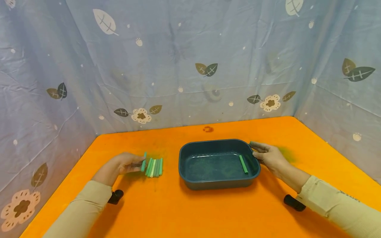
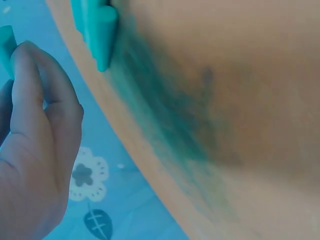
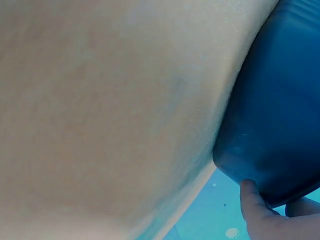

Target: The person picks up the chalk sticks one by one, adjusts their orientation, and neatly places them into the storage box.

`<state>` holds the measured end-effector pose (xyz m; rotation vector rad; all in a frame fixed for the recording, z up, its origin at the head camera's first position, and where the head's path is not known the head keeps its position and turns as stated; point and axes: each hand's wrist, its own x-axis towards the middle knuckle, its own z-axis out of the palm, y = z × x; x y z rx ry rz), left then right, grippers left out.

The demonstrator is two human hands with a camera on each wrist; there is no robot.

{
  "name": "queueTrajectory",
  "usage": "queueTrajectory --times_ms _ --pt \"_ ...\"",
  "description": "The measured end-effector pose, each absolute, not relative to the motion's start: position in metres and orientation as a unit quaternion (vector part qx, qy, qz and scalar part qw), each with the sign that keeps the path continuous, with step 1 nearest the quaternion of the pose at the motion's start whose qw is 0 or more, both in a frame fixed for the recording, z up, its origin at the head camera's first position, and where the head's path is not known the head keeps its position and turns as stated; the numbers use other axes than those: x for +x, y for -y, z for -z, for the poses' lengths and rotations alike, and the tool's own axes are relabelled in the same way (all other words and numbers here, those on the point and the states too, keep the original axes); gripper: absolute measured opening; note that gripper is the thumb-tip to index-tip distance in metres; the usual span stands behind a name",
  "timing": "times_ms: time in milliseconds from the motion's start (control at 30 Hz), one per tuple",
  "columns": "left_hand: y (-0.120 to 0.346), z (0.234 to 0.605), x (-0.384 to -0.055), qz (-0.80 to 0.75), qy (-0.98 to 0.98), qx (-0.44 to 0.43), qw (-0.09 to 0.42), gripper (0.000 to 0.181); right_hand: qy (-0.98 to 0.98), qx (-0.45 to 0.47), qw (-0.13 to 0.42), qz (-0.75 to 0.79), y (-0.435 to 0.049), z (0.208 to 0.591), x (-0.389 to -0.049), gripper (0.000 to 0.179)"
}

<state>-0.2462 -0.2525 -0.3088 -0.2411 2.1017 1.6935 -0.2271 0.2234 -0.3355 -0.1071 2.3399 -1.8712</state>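
- Flowered curtain (image 1: 178, 66) spans the upper frame.
- Orange counter (image 1: 154, 215), bottom, green-smudged.
- Basin (image 1: 218, 185) stands right of center, between left hand (image 1: 126, 163) and right hand (image 1: 272, 160).
- Extended right-hand fingers (image 1: 262, 145) touch its rim.
- Left-hand fingers (image 1: 137, 158) pinch a green stick (image 1: 143, 166) beside a stick row (image 1: 153, 168), left of center.
- Lone stick (image 1: 243, 164), inside the basin.

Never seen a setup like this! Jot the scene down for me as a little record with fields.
Left-hand grip: pinches a green stick
Right-hand grip: holds the tray at its right end
Inside tray: one loose stick
Between left hand and tray: stick row, greens plus one paler
Table: orange, green smudges
Backdrop: patterned curtain
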Motion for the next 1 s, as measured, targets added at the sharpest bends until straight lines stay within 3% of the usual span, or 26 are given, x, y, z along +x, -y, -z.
queueTrajectory --times_ms 667,1000 --pt "0.204 0.293 -0.239 -0.626 -0.739 -0.035 0.245 0.049 -0.774 -0.032 0.073 0.628 -0.224 0.336 -0.227 0.055" --pt "0.183 0.286 -0.237 -0.658 -0.711 -0.021 0.248 0.028 -0.778 -0.028 0.075 0.623 -0.224 0.335 -0.227 0.056"
